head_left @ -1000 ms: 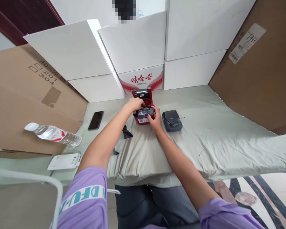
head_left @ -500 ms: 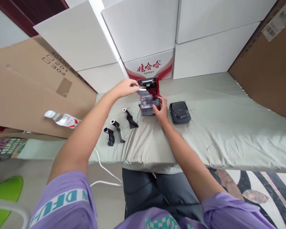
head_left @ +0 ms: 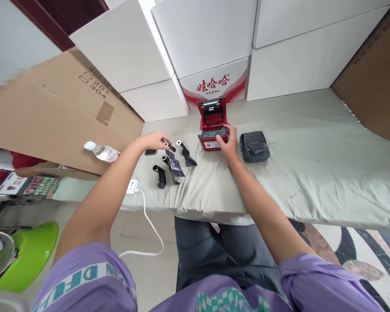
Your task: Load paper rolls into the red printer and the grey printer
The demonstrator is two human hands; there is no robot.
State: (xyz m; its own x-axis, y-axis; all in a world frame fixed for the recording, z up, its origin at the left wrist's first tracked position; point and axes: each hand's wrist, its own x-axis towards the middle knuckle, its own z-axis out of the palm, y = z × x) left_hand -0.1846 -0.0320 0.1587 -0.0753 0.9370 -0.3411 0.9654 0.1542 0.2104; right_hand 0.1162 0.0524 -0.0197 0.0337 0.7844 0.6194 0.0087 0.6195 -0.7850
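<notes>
My left hand (head_left: pixel 156 141) is closed on a small roll of dark film (head_left: pixel 175 164), whose loose tail hangs toward the cloth. Beside and partly behind that tail lie three similar black film rolls on pale cores: one at the left (head_left: pixel 161 177), one in the middle (head_left: pixel 170 168), one farther right (head_left: pixel 187 156). My right hand (head_left: pixel 229 142) grips the right side of a small red printer (head_left: pixel 211 144), thumb on its front top edge and fingers along its side. The printer's lid (head_left: pixel 212 106) is raised, and its red inner bay shows no roll.
A dark grey device (head_left: pixel 255 146) with a scrap of film on top sits right of the printer. White boxes (head_left: pixel 208 39) line the back. At left are a water bottle (head_left: pixel 102 152), a cardboard box (head_left: pixel 61 104), a phone-like object (head_left: pixel 151 152) and a white power strip (head_left: pixel 132 186).
My left hand has moved left and down from above the printer, carrying the film roll to the other rolls. My right hand stays on the printer. The view has shifted slightly.
</notes>
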